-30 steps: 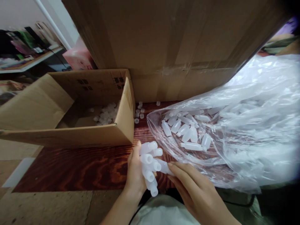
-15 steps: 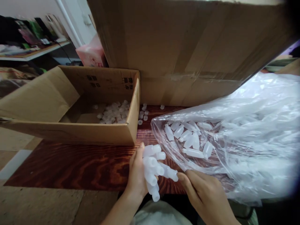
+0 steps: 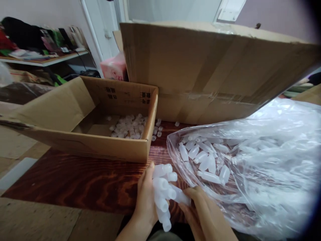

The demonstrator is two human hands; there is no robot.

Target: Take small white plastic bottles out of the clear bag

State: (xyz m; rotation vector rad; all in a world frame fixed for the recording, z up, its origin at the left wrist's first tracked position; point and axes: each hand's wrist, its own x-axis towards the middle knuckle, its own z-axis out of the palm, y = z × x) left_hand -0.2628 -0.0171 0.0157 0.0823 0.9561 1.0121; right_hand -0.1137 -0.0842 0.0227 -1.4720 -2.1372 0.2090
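A bunch of small frosted white plastic bottles [image 3: 163, 192] sits in my left hand [image 3: 145, 197], which is wrapped around them with the thumb up along the far side. Their necks point toward me and to the right. At the bunch's right side, my right hand [image 3: 200, 209] has its fingers closed on the end of one bottle [image 3: 180, 194]; that bottle's neck is hidden behind the fingers. To the right, a clear plastic bag [image 3: 265, 160] lies with its mouth toward my hands, and several loose bottles [image 3: 200, 156] rest inside it.
An open cardboard box [image 3: 100, 147] at left holds a heap of small white caps [image 3: 130, 126]. Several loose caps [image 3: 157, 130] lie on the dark wood-grain table [image 3: 82, 180] beside it. A large carton [image 3: 200, 73] stands behind, with a pink package [image 3: 114, 68] at its left.
My right hand has moved left and its fingers now cover the neck of the rightmost bottle. The left hand still holds the bunch. The view has tilted up.
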